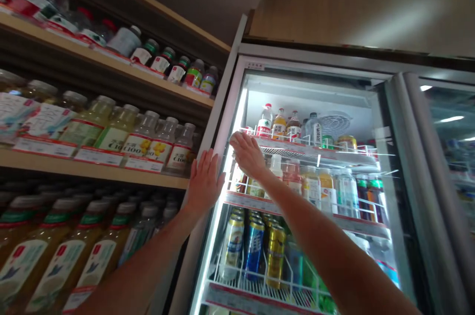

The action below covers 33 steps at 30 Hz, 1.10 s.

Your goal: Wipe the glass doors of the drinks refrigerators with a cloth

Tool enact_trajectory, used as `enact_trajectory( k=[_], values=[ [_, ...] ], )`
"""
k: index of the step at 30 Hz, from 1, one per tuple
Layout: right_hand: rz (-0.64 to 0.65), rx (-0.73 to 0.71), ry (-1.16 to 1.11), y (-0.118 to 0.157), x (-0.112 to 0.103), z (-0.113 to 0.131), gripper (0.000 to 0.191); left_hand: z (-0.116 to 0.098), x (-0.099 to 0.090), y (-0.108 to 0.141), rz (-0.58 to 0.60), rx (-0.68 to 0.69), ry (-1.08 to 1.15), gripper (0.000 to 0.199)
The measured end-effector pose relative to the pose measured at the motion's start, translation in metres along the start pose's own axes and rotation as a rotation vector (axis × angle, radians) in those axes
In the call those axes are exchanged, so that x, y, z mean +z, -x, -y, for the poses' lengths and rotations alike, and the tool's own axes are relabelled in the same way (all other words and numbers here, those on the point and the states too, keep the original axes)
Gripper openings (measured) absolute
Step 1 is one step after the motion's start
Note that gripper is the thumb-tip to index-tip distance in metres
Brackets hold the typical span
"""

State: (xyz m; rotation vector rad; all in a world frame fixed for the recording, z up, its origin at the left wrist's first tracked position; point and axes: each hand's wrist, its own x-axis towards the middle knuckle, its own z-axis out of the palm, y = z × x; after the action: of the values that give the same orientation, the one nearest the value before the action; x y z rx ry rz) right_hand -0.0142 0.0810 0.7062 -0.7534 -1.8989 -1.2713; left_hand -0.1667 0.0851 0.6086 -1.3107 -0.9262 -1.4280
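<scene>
My left hand [203, 183] is open, its fingers stretched upward, and lies against the pale frame [230, 99] at the left side of a drinks fridge. My right hand [248, 155] reaches across to the left part of the fridge's glass door [315, 88], level with the upper shelf. Its fingers lie extended and close together, seemingly flat on the glass. A small pale patch shows by the fingertips; I cannot make out what it is. Behind the glass, small bottles [279, 124] stand on the top rack, and tall cans [255, 245] fill a lower rack.
At left, wooden shelves [92, 160] carry rows of drink bottles [146, 139], with larger juice bottles [92, 250] below. A grey vertical door handle [419, 156] runs down the right side. Another glass door [451, 141] adjoins it. A wooden panel [345, 3] sits above the fridge.
</scene>
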Motion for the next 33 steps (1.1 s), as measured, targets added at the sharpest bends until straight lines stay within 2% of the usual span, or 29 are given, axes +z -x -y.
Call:
enact_trajectory(
  k=[3, 5, 6, 7, 11, 12, 13, 17, 18, 19, 23, 25, 28, 29, 31, 33],
  values=[
    [0.065, -0.253, -0.023, 0.033, 0.01, 0.022, 0.039, 0.007, -0.005, 0.011, 0.004, -0.006, -0.001, 0.05],
    [0.103, -0.395, -0.023, 0.05, 0.011, 0.025, 0.04, 0.012, -0.008, 0.016, 0.026, -0.01, 0.006, 0.049],
    [0.115, -0.423, -0.017, 0.054, 0.01, 0.021, 0.041, 0.013, -0.008, 0.018, 0.037, -0.016, 0.011, 0.049],
    [0.11, -0.395, -0.005, 0.054, 0.007, 0.014, 0.042, 0.013, -0.009, 0.019, 0.044, -0.024, 0.017, 0.049],
    [-0.036, 0.035, 0.054, 0.048, -0.005, -0.023, 0.042, 0.001, -0.009, 0.02, 0.074, -0.037, 0.036, 0.05],
    [-0.053, 0.072, 0.061, 0.052, -0.007, -0.028, 0.043, -0.004, -0.009, 0.021, 0.088, -0.032, 0.043, 0.051],
    [-0.046, 0.046, 0.065, 0.06, -0.009, -0.03, 0.044, -0.009, -0.009, 0.021, 0.104, -0.024, 0.051, 0.051],
    [0.115, -0.338, 0.069, 0.103, -0.011, -0.027, 0.05, -0.028, -0.006, 0.021, 0.137, 0.012, 0.09, 0.051],
    [0.135, -0.361, 0.078, 0.11, -0.013, -0.03, 0.05, -0.032, -0.004, 0.02, 0.135, 0.019, 0.104, 0.051],
    [0.131, -0.318, 0.092, 0.114, -0.015, -0.035, 0.05, -0.037, -0.002, 0.02, 0.131, 0.025, 0.119, 0.051],
    [-0.003, 0.1, 0.157, 0.116, -0.026, -0.058, 0.048, -0.064, 0.007, 0.019, 0.107, 0.043, 0.184, 0.052],
    [-0.012, 0.091, 0.16, 0.125, -0.028, -0.06, 0.046, -0.079, 0.009, 0.02, 0.107, 0.07, 0.205, 0.052],
    [0.077, -0.173, 0.14, 0.145, -0.028, -0.056, 0.045, -0.099, 0.011, 0.024, 0.104, 0.104, 0.229, 0.055],
    [0.093, -0.222, 0.14, 0.15, -0.028, -0.057, 0.045, -0.104, 0.013, 0.026, 0.102, 0.105, 0.235, 0.056],
    [0.05, -0.148, 0.163, 0.153, -0.03, -0.067, 0.046, -0.112, 0.017, 0.031, 0.103, 0.095, 0.235, 0.058],
    [-0.068, 0.062, 0.192, 0.149, -0.033, -0.08, 0.047, -0.116, 0.023, 0.038, 0.102, 0.085, 0.214, 0.059]
  ],
)
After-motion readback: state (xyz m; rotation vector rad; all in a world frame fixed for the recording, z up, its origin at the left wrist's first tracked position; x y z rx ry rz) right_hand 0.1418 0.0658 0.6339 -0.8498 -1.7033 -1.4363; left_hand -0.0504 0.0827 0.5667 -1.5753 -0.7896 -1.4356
